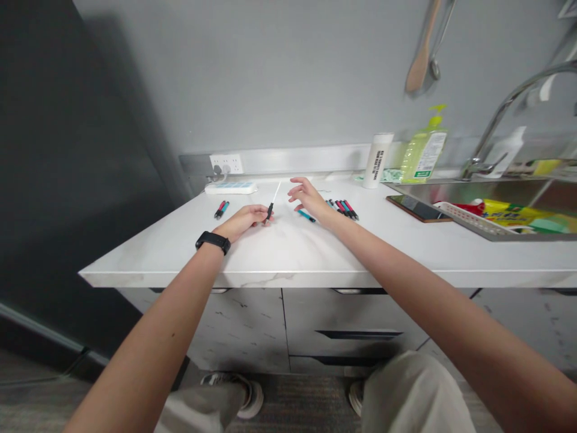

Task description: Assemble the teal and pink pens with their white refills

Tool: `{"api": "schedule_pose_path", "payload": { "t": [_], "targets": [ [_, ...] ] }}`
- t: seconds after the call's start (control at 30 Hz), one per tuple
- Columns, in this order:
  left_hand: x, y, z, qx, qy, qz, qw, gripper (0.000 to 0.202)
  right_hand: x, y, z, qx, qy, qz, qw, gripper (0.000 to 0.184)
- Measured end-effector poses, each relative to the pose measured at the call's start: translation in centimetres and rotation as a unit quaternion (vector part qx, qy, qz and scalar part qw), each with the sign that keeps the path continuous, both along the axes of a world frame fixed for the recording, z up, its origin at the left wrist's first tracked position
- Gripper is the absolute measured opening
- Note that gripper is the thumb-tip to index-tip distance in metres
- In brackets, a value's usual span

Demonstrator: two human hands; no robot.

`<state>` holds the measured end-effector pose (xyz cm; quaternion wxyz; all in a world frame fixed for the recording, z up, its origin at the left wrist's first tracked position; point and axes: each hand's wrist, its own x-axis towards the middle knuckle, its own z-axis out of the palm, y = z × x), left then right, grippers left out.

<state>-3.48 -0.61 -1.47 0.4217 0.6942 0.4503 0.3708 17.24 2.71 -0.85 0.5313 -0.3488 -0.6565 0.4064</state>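
Right hand (311,200) open, left (242,220) seemingly pen-gripping

White marble-effect countertop (288,258), white power strip (231,188) near the back edge, two pens (221,209) lying side by side, a lone teal pen (306,216), a tight row of colored pens (343,209), a dark smartphone (417,208) beside the steel sink (469,193), a white bottle (376,161) and a green pump bottle (424,150) by the wall

Pale grey wall (270,78) above white marble-look cabinets (238,328), dark panel (76,180) at left, patterned floor mat (293,409) underfoot
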Motion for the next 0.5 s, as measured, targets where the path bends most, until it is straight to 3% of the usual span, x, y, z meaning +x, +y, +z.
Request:
{"api": "schedule_pose_path", "payload": {
  "t": [0.23,0.5],
  "targets": [
    [0.03,-0.43,0.19,0.016,-0.009,-0.02,1.0,0.021,-0.09,0.03,-0.42,0.027,-0.062,0.046,0.997,0.057],
    [0.11,-0.41,0.15,0.014,-0.023,-0.031,0.999,0.023,-0.08,-0.11,-0.43,0.053,-0.082,0.064,0.993,0.065]
  ]
}}
